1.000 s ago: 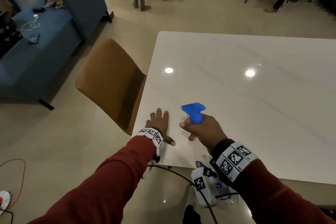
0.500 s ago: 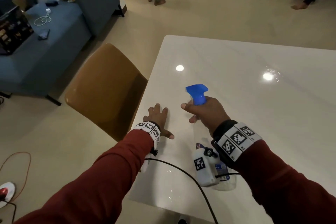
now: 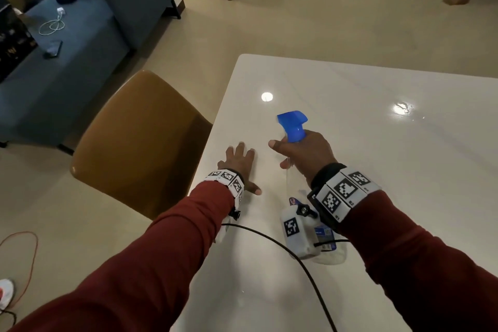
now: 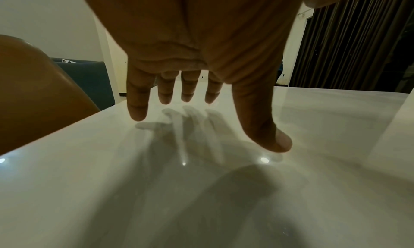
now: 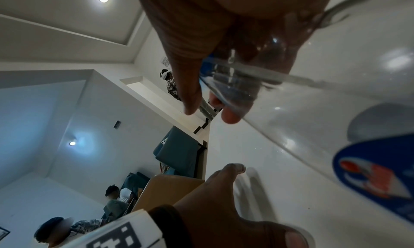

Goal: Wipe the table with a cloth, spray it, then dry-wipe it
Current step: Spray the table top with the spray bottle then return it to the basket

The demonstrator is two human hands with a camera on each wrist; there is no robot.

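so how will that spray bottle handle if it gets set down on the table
The spray bottle is clear plastic and shows little liquid, so it is likely light. With its tall body and blue trigger head up top, it may tip easily. The glossy table could let it slide.

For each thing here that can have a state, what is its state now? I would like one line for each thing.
spray bottle: held off the table, tilted, blue nozzle pointing forward-left.
right hand: grips the bottle's neck.
left hand: fingers spread, flat on the table, holding nothing.
table: glossy, with droplets near the far light reflection.
chair: pushed against the table's left edge, unoccupied.
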